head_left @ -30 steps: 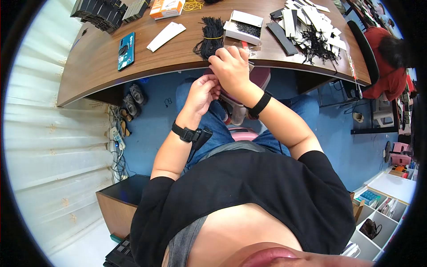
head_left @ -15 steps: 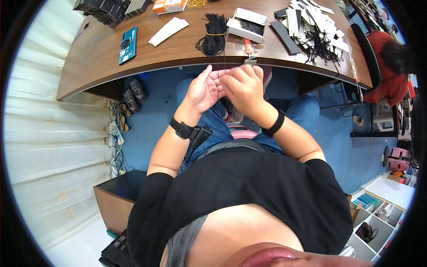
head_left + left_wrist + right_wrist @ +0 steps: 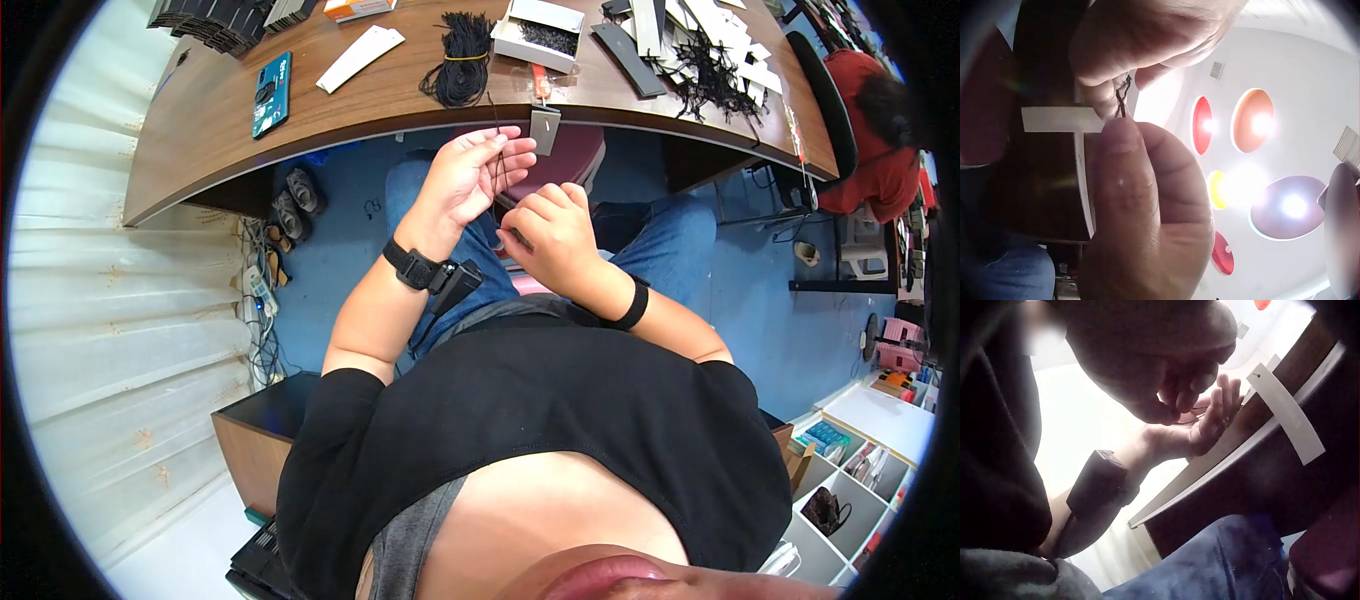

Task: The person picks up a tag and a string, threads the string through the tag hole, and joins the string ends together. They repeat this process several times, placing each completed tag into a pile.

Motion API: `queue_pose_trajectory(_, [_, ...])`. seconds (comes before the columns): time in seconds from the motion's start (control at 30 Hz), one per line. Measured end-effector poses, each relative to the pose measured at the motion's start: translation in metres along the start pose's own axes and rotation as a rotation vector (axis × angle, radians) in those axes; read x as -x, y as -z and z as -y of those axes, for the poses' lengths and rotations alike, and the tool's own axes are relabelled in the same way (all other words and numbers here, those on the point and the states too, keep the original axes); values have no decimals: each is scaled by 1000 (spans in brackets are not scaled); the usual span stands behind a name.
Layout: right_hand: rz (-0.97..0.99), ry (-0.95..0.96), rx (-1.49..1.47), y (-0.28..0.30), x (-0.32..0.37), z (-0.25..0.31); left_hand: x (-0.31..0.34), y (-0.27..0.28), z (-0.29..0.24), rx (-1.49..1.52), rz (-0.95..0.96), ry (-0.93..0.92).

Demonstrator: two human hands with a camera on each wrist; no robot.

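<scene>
1. Head view: black cord (image 3: pixel 501 160) is btwn the L hand (image 3: pixel 470 180) and R hand (image 3: pixel 552 235), just off the front edge of the desk (image 3: pixel 205 140). L hand lies palm up, fingers partly spread, cord across them; R hand is curled in, narrow, at the cord's lower part. Best to hold light, even tension, as slack thin cord would prob. twist or slip.
2. Same view, around: cord bundle w/ yellow band (image 3: pixel 465 59), open white box (image 3: pixel 530 58) w/ small dark bits, dark strip (image 3: pixel 628 62) to its R, loose tag pile w/ tangled black strings beyond. Phone (image 3: pixel 271 92) and white strips (image 3: pixel 360 58) sit to the L. Grey tag (image 3: pixel 544 130) hangs over the desk edge, near the fingers, so it's the main snag risk; work a bit clear of it.
3. L wrist view: L thumb and index pinch the cord, which crosses itself just above the thumb tip; R fingers are close above. Pinch right below the crossing so it can't open, and leave the ends visible. Whether it's knotted: can't tell.
4. R wrist view: R fingertips are closed tight on thin cord, L hand beyond. It's dim, so exact grip is n/a; go by feel. Tag w/ a hole is close by.
</scene>
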State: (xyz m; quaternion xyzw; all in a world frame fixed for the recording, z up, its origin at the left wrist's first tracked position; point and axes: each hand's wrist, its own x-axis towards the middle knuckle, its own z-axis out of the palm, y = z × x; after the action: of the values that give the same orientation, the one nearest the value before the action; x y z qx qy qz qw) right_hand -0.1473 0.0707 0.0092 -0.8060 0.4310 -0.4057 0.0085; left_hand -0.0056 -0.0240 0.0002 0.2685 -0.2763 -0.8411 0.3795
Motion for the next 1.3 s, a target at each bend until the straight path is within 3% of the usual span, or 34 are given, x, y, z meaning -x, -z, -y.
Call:
queue_pose_trajectory(0.1, [25, -6, -25, 2, 3, 1, 4, -2, -3, 20, -11, 17])
queue_pose_trajectory(0.3, [218, -208, -110, 5, 6, 0, 9, -14, -3, -17, 8, 12])
queue_pose_trajectory(0.6, [316, -143, -305, 18, 5, -3, 10, -13, -2, 46, 25, -15])
queue_pose_trajectory(0.7, [404, -405, -445, 17, 7, -9, 12, -14, -3, 54, 45, -41])
queue_pose_trajectory(0.73, [260, -222, -217, 18, 6, -9, 13, -14, -3, 51, 50, -55])
queue_pose_trajectory(0.83, [-75, -44, -59, 22, -4, -5, 13, -14, -7, 43, 2, -124])
queue_pose_trajectory(0.97, [26, 37, -237, 17, 0, -8, 12, -11, -7, 59, -10, -124])
queue_pose_trajectory(1.3, [82, 18, -264, 10, 5, -3, 14, -15, -3, 108, 1, -103])
